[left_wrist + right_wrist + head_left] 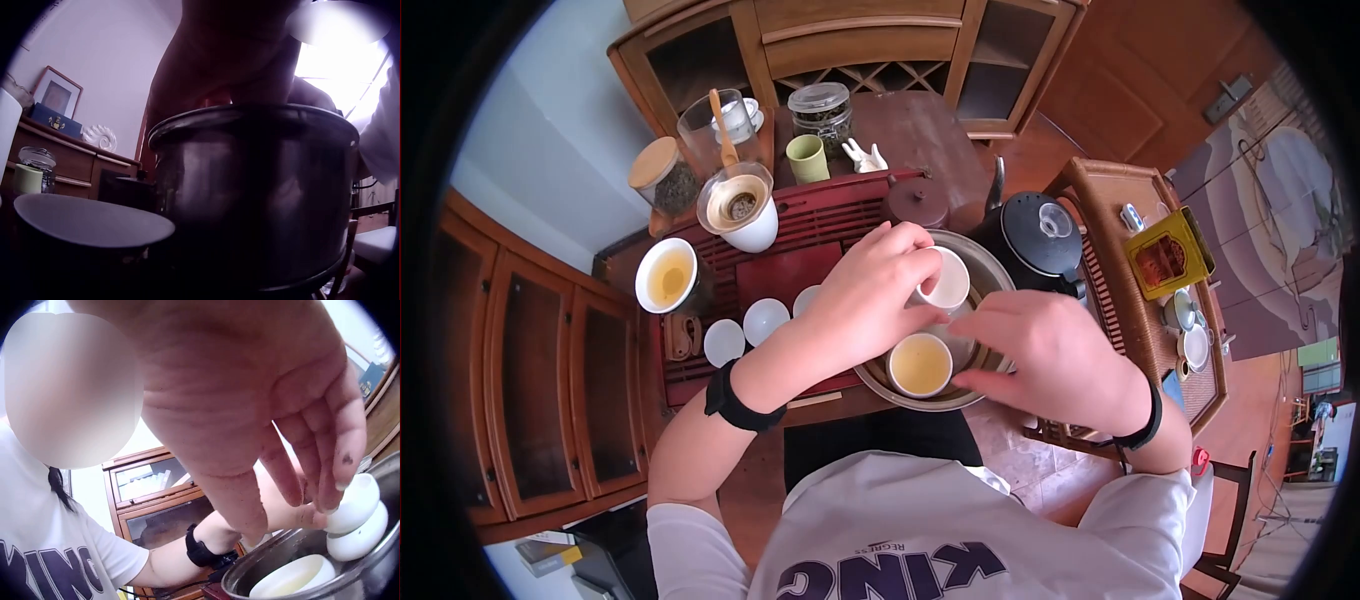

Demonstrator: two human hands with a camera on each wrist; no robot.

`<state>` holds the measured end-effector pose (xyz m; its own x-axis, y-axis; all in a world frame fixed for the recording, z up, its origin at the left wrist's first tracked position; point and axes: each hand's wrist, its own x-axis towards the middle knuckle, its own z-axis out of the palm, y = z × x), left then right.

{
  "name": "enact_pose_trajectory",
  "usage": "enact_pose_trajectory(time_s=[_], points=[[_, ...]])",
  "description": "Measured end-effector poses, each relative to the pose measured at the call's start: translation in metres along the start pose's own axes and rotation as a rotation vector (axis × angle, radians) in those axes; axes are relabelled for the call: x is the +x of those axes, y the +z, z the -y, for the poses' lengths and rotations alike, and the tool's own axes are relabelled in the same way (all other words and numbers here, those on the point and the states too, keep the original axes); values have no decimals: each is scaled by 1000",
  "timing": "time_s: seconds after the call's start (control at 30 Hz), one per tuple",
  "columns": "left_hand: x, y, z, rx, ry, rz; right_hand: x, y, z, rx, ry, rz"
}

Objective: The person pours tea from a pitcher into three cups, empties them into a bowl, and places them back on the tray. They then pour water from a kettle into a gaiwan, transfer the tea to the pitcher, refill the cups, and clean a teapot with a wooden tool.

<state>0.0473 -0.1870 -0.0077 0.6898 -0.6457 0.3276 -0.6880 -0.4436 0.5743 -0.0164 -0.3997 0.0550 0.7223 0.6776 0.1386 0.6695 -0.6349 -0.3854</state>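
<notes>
Nearest, in the metal basin (250, 212), a white cup of yellow liquid (920, 367) stands upright; beside it, the right hand (1050, 340), thumb and fingers apart. Beyond, the left hand (865, 290) pinches a smooth, rounded white cup (950, 280) over the basin. Work judged partway: one cup filled, the pinched cup not yet released. Farther, a white-rimmed vessel (668, 277) holds yellow liquid.

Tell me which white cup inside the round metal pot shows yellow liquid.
The small round white cup lowest in the head view. Yellow liquid shows in it; the other white cup, pinched by the left hand, shows only bare white inside.
</notes>
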Motion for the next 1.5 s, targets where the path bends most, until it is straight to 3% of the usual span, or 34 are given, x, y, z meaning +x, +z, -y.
enact_pose_trajectory(time_s=[0.17, 0.23, 0.33, 0.4, 0.5, 0.73, 0.83, 0.97, 1.17, 1.5], points=[[-3, 6, 2, 38, 17, -37, 4, 21, 1, 4, -55, 24], [-6, 4, 0, 96, 18, -47, 7, 29, -2, -44, 8, 159], [-10, 1, 3, 140, -50, 32, 12, 36, -3, -90, -16, 198], [-11, 1, 6, 172, 24, -33, 16, 36, -1, -78, 35, 246], [-7, -13, 2, 99, -73, 60, 19, 35, -1, -87, 93, 318], [-9, -7, 7, 65, -34, 29, 28, 39, -9, -90, 3, 333], [-15, -8, 8, 29, -12, -37, 34, 32, -2, -81, 65, 414], [-31, -22, -7, 64, -44, -130, 33, 23, -6, -8, 125, 415], [-67, -36, -32, 149, -113, -194, 26, 0, -6, 109, 165, 229], [-116, 22, -31, -141, -77, -561, 77, -32, 10, 293, 213, 138]])
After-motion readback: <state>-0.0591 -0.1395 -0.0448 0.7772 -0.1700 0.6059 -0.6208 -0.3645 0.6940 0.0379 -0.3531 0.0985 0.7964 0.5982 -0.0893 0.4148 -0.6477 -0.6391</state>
